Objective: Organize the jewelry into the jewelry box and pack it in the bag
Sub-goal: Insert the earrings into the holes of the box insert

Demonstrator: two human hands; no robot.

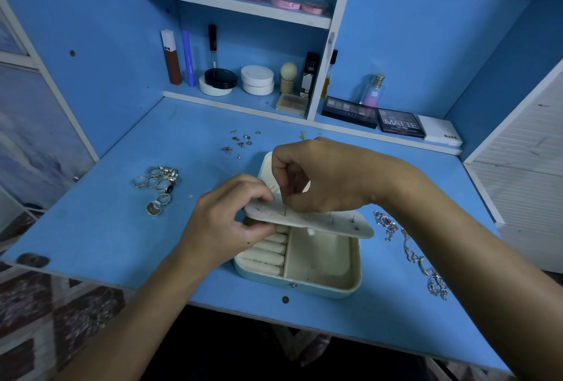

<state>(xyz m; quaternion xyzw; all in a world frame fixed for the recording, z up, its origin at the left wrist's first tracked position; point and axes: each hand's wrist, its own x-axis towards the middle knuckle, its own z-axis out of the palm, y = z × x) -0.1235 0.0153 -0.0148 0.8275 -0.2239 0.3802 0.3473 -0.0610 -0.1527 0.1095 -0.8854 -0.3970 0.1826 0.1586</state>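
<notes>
Now the open jewelry box (323, 277) is seen at the middle of the blue worktop (122, 228). Its earring panel (335, 223) is pinched by the left hand (225, 222). Something tiny, too small to tell, is pinched over it by the right hand (320, 176). Rings (158, 185) are heaped at the left, earrings (240, 143) above, a necklace (411, 252) at the right.

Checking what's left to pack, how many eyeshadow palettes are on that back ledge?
2: a dark palette right of the white divider, and the MATTE palette beside it, next to a white box.
</notes>
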